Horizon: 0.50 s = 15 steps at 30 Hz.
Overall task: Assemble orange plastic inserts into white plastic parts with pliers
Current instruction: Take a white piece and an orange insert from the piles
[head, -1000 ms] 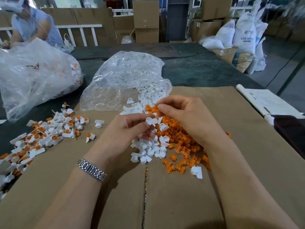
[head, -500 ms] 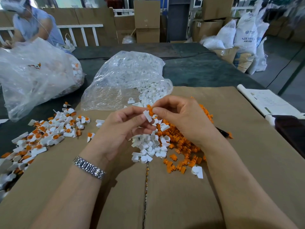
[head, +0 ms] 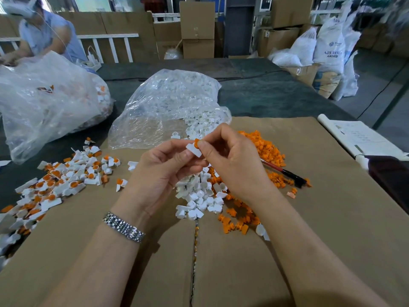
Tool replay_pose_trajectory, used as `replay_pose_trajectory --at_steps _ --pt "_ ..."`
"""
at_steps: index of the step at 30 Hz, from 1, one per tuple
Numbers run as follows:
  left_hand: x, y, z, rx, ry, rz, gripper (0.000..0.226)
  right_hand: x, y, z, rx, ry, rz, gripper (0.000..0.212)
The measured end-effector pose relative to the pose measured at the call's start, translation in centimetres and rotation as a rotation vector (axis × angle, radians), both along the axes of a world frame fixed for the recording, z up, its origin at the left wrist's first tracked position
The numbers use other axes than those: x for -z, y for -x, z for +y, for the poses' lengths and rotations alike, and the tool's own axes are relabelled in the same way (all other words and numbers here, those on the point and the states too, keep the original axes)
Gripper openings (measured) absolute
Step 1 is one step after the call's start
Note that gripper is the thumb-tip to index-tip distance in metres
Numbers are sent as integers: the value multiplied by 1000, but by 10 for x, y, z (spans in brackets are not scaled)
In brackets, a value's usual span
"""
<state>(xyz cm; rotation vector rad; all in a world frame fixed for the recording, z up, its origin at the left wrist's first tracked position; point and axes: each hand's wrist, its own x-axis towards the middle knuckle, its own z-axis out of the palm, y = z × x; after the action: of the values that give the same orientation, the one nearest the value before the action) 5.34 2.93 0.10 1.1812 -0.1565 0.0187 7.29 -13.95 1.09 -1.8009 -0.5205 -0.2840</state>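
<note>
While flattened brown cardboard [head: 309, 218] covers the table, a clear plastic bag of white parts [head: 168, 103] lies behind loose orange inserts [head: 265, 151]. Above them, the left hand [head: 159, 173] pinches a small white plastic part [head: 193, 150]; the right hand [head: 232, 160] pinches an orange plastic insert [head: 196, 142] against it.

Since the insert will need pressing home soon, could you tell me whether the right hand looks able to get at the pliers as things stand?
Probably yes, once freed. The pliers lie uncovered on the cardboard just right of the right hand, but that hand's grip is on the orange insert.
</note>
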Motion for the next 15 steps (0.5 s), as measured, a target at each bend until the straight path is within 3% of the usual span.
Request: replay_pose_trajectory --at_steps 10,15 --pt "-1 0 1 -18 -8 -5 21 1 1 2 29 22 19 9" --pt "5 1 0 -131 -244 -68 19 7 4 12 200 139 -53 13"
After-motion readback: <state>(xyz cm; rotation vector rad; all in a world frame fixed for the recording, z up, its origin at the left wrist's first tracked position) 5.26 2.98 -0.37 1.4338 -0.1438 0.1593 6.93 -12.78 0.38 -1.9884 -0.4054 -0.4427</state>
